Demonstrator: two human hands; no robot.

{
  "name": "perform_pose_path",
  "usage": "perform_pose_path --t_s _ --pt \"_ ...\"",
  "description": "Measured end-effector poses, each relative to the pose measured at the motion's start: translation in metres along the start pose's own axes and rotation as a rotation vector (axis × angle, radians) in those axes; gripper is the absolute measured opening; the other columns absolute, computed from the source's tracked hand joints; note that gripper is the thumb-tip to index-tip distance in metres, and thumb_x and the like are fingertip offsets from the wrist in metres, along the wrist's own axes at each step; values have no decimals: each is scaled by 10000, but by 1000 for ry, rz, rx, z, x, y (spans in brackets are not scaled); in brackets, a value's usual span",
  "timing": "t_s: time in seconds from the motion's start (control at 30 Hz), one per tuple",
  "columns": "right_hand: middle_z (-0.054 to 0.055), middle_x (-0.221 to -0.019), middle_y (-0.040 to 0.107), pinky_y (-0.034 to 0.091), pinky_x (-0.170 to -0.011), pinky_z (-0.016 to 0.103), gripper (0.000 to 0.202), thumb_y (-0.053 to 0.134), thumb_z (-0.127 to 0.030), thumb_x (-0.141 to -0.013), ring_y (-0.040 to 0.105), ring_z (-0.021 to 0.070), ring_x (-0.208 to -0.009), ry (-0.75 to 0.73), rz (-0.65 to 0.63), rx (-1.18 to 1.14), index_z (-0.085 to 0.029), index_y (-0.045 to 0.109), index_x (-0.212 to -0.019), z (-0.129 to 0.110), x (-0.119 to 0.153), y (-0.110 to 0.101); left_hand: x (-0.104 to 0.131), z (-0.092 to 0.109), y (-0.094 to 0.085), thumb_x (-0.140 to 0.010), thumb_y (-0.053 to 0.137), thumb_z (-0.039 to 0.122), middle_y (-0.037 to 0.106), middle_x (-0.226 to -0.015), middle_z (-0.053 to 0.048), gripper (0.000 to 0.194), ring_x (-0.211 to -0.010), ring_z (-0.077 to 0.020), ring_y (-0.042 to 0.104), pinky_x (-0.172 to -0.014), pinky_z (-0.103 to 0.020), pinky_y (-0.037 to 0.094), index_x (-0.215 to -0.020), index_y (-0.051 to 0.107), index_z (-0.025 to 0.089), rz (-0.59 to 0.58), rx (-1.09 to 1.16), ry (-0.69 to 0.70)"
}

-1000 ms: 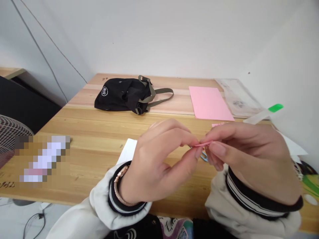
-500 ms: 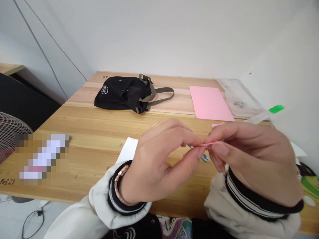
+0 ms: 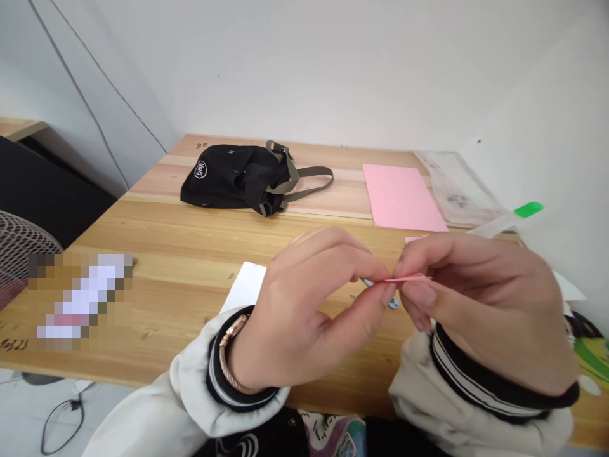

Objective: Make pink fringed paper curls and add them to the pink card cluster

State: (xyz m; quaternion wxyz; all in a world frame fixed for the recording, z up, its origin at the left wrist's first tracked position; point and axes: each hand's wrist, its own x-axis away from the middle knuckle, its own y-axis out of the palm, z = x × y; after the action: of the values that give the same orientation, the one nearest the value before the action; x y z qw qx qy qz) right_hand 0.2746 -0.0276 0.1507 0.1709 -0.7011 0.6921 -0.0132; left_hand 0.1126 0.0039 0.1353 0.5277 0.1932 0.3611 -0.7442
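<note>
A small folded piece of pink paper point(image 3: 408, 278) is seen nearly edge-on, raised above the table between my two hands. My left hand point(image 3: 314, 311) pinches its left end between thumb and forefinger. At the other end, the thumb and bent fingers of my right hand point(image 3: 485, 304) grip it, covering part of it. Below the paper lies a light-blue tool point(image 3: 393, 303), mostly hidden by my fingers, so its kind does not show. A white sheet of paper point(image 3: 243, 285) pokes out from behind my left wrist.
On the wooden table point(image 3: 157, 254) a black bag point(image 3: 228, 178) lies at the back, with pink sheets point(image 3: 402, 197) and a clear plastic sleeve point(image 3: 469, 190) to its right. A green-tipped strip point(image 3: 529, 209) is at far right. A fan point(image 3: 28, 247) stands left.
The pink paper's layers now show more plainly at its right end. My left fingertips have shifted slightly right; both hands keep their hold.
</note>
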Motion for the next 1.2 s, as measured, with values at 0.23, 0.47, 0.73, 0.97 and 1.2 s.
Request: perform_pose_path --t_s 0.23,0.47,0.73,0.97,1.2 --pt "-3 -522 557 358 -358 235 80 674 -264 -722 469 98 -427 11 -40 -12 -222 626 -673 -1 -1 -1 0 -1 -1 -791 551 121 643 -741 -46 100 -690 -155 598 -600 -301 517 -795 608 203 -16 1 8" --pt "2 -587 589 437 -436 241 59 685 -236 -712 519 111 -492 -9 -72 3 -238 660 -766 0 3 -7 0 0 -1 -786 556 112 640 -739 -43 90 -691 -147 601 -607 -287 513 -798 599 190 -21 -28 23" --pt "-1 -584 605 447 -457 234 44 705 -249 -695 548 115 -522 -55 0 100 -233 680 -728 1 3 -5 0 0 0 -784 558 109 640 -748 -36 86 -703 -136 601 -623 -279 513 -794 596 185 -26 -36 20" --pt "8 -575 602 427 -420 239 60 703 -278 -696 533 113 -488 -26 6 74 -226 674 -701 1 2 -3 0 0 0 -794 547 123 637 -747 -38 82 -697 -140 597 -611 -284 503 -794 602 184 -28 -20 8" --pt "7 -573 596 423 -407 233 55 710 -240 -689 529 108 -479 -14 -56 2 -222 671 -724 0 0 -5 1 -3 0 -788 555 123 619 -739 -40 69 -681 -135 577 -602 -284 484 -787 603 173 -25 45 0"
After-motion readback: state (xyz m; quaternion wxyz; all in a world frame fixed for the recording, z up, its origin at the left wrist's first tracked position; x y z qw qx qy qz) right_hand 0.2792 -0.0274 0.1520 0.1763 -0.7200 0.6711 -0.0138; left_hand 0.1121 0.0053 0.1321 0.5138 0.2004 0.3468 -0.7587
